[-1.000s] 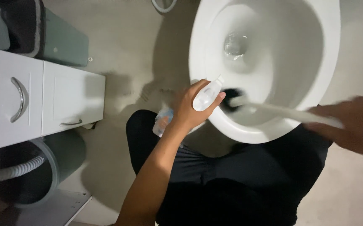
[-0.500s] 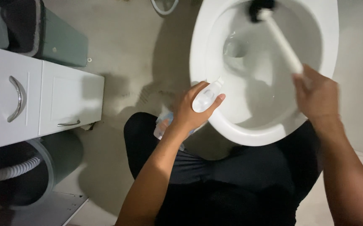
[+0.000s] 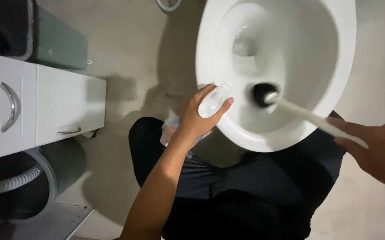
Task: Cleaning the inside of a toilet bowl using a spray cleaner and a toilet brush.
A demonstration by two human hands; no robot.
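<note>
Brush (image 3: 263, 94) with a black head rests inside the white toilet bowl (image 3: 343, 66), against its near inner wall; the long white handle runs right and nearward, head pointing far-left. The right hand (image 3: 374, 149) has its fingers clamped on the handle's end. The left hand (image 3: 199, 113) grips a spray bottle (image 3: 212, 101) just beside the bowl's left rim, fingers wrapped around it, nozzle toward the bowl. Dark-trousered legs lie under both. A white cabinet (image 3: 68, 104) stands well apart on the left, with a corrugated hose (image 3: 10, 184) beneath it.
</note>
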